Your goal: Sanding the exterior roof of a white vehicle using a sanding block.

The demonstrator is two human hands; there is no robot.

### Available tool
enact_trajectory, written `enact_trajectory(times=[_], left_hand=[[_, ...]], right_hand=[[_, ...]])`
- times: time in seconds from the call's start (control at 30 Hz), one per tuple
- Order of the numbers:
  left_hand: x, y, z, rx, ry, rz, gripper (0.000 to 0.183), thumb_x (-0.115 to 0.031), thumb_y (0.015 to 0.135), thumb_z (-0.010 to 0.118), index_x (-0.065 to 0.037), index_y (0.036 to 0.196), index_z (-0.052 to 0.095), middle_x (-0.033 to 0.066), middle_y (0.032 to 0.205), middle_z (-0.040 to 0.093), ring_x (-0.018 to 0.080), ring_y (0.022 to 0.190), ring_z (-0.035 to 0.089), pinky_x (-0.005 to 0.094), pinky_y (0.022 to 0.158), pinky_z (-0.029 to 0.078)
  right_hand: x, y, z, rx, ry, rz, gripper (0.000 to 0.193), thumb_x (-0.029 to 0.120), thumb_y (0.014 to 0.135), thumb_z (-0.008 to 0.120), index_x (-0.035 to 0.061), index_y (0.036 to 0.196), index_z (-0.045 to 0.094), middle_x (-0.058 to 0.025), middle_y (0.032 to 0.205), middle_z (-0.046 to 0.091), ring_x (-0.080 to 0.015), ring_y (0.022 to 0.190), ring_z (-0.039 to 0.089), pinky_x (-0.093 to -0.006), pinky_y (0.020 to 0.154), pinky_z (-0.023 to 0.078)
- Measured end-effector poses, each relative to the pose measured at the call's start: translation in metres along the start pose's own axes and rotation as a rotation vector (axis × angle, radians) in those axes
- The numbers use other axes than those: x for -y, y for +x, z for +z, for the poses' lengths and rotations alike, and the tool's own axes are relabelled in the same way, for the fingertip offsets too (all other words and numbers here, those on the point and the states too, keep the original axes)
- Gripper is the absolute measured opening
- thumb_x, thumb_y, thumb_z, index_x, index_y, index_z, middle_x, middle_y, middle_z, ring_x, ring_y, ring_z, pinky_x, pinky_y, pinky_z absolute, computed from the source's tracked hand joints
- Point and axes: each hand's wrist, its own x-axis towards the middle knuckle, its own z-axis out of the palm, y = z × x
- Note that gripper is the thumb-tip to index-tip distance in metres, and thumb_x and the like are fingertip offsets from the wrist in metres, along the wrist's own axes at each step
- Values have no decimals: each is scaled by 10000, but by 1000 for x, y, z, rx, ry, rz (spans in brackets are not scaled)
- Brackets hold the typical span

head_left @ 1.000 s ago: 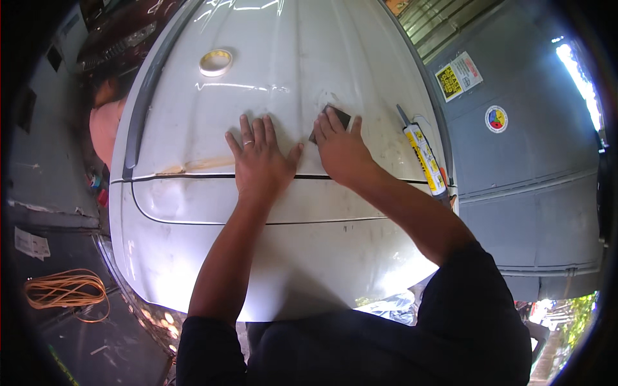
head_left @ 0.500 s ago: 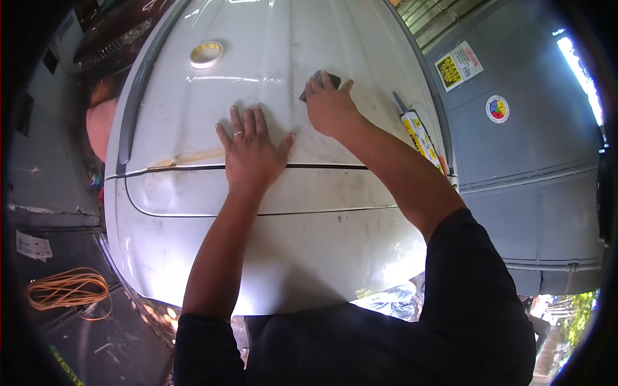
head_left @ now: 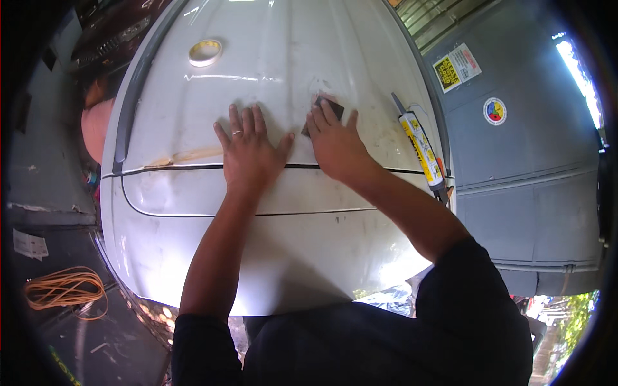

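My left hand lies flat on a white vehicle roof, fingers spread, a ring on one finger. It rests over the dark seam along the rear of the roof. To its right, my right hand presses a dark sheet of sandpaper against the roof, with the fingers over it and the thumb out to the side. Part of the sheet is hidden under the hand. Grey smudges mark the paint around it. A tan smear runs along the seam left of my left hand.
A roll of tape lies further up the roof. A yellow and white sealant tube with a nozzle lies near the right roof rail. A grey wall stands at right. Coiled orange cord and a person's pink sleeve are at left.
My right hand has drawn the sandpaper back toward me and slightly right across the roof. More of the sealant tube shows. My left hand has stayed in place.
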Motion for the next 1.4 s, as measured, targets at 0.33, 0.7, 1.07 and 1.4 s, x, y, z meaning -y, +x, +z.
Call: enact_trajectory(times=[0.33, 0.7, 1.07, 1.4], left_hand=[[-4, 4, -3, 12, -9, -6, 974, -707, 1106, 462, 35, 1728, 359, 206, 1777, 421, 393, 1722, 227, 670, 1366, 146], [-7, -3, 1, 56, -9, 13, 968, -691, 1103, 467, 30, 1737, 342, 191, 1773, 427, 377, 1730, 201, 659, 1372, 108], [-8, -2, -9, 32, 11, 25, 1009, -743, 1099, 462, 37, 1729, 349, 200, 1757, 438, 387, 1719, 240, 680, 1362, 159], [-3, -7, 1, 20, -35, 9, 1012, -739, 1093, 473, 45, 1723, 358, 205, 1749, 441, 389, 1712, 253, 677, 1363, 157]], right_hand=[[-9, 19, -8, 91, 52, 8, 620, 221, 1072, 593, -39, 1631, 520, -206, 1739, 475, -366, 1671, 359, -876, 1140, 376], [-6, -5, 0, 59, 75, 12, 621, 208, 1079, 571, -34, 1645, 491, -202, 1750, 448, -378, 1669, 356, -887, 1123, 386], [-9, 6, -7, 84, -73, -10, 627, 159, 1068, 575, -12, 1659, 453, -158, 1760, 432, -356, 1663, 368, -843, 1133, 420], [-5, 6, -1, -3, -84, -67, 572, 171, 1079, 549, -13, 1619, 512, -161, 1732, 467, -363, 1657, 375, -842, 1129, 427]])
